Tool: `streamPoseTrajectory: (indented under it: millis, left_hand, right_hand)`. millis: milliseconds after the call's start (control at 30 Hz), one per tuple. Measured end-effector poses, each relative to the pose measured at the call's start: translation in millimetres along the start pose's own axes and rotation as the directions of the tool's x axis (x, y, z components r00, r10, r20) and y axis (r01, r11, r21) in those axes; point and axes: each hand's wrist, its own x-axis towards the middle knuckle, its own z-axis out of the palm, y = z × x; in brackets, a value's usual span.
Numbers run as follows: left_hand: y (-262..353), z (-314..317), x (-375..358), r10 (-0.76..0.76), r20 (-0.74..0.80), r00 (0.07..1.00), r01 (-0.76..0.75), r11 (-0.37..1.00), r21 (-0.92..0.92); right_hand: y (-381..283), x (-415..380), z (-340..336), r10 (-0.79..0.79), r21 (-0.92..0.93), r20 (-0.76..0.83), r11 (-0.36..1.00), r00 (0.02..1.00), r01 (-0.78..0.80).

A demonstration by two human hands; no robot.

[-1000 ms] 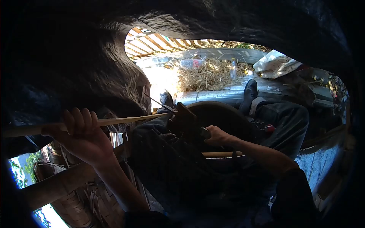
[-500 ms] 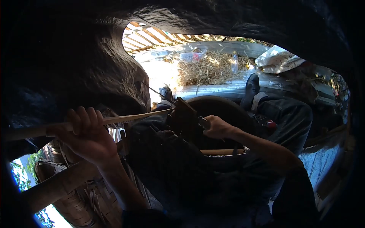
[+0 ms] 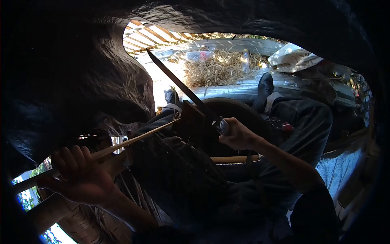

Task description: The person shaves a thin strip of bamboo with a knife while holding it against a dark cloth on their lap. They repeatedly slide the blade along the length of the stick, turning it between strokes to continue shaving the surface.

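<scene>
Pale tan strip (image 3: pixel 130 141), dark-bladed knife (image 3: pixel 183 87), golden straw (image 3: pixel 209 74), off-white sack (image 3: pixel 293 59), black boot (image 3: pixel 265 83), dark-blue trousers (image 3: pixel 310 114).

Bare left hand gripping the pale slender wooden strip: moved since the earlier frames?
Yes. The left hand has dropped down the picture, farther from the clear, yellow-capped bottle at the dry tan straw heap.

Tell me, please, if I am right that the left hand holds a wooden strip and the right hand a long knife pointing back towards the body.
Not quite: in the head view, the long knife in the right hand points forward, not back; the left hand does hold a wooden strip.
</scene>
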Motion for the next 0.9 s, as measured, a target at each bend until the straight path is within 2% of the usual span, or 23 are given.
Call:
streamPoseTrajectory:
  millis: [33,67,100,200,233,300,433,500,567,600,633,700,733,800,833,900]
  left_hand:
    - [3,3,-1,0.000,0.001,1.000,0.000,1.000,-0.002]
    - [8,8,-1,-0.003,-0.101,0.995,0.004,1.000,0.002]
    - [11,12,-2,-0.003,-0.202,0.979,0.005,1.000,0.007]
    - [19,14,-7,0.076,-0.280,0.957,-0.050,0.994,0.099]
    - [15,13,-5,0.082,-0.277,0.957,-0.056,0.993,0.101]
    - [0,8,1,0.025,0.032,0.999,-0.024,0.999,-0.024]
    - [-5,9,-1,0.037,0.033,0.999,-0.035,0.997,-0.066]
    - [-5,15,-1,0.069,-0.278,0.958,-0.044,0.995,0.092]
    - [-5,16,1,0.075,-0.315,0.946,-0.043,0.993,0.108]
    - [-5,16,2,0.080,-0.352,0.933,-0.040,0.992,0.120]
    - [-6,18,3,0.084,-0.351,0.933,-0.044,0.992,0.121]
    - [-14,24,3,0.084,-0.444,0.892,-0.019,0.989,0.149]
    - [-29,19,-3,0.087,-0.435,0.896,-0.027,0.989,0.143]
    - [-61,-1,-23,-0.006,-0.292,0.957,0.057,0.984,0.167]
    - [-56,0,-23,-0.023,-0.297,0.955,0.076,0.983,0.167]
    - [-29,8,-18,0.121,-0.353,0.928,-0.046,0.976,0.214]
  right_hand:
    - [-3,-3,-2,0.064,0.011,0.012,0.998,0.998,-0.064]
    - [-4,-4,-3,0.126,0.021,0.024,0.992,0.992,-0.126]
    - [-3,-5,-3,0.121,0.020,0.022,0.992,0.992,-0.121]
    - [-3,-5,-1,0.018,-0.025,-0.001,1.000,1.000,-0.018]
    - [-6,-6,0,0.037,-0.007,0.010,0.999,0.999,-0.037]
    - [-9,-6,0,0.051,0.008,0.021,0.999,0.998,-0.051]
    - [-14,-9,1,-0.032,-0.037,0.008,0.999,0.999,0.032]
    - [-15,-8,6,-0.070,-0.072,0.019,0.995,0.997,0.071]
    - [-7,-6,16,-0.015,0.008,0.083,1.000,0.996,0.014]
    - [18,1,21,-0.024,-0.073,0.163,0.997,0.986,0.036]
    - [52,7,27,-0.027,-0.074,0.164,0.997,0.986,0.040]
    - [104,16,30,0.247,-0.306,0.025,0.924,0.969,-0.228]
    - [101,16,24,0.239,-0.305,0.014,0.926,0.971,-0.224]
    - [94,14,19,0.320,-0.416,0.144,0.878,0.936,-0.236]
    - [83,12,18,0.335,-0.409,0.148,0.877,0.930,-0.251]
    - [55,9,12,0.322,-0.350,0.174,0.904,0.931,-0.248]
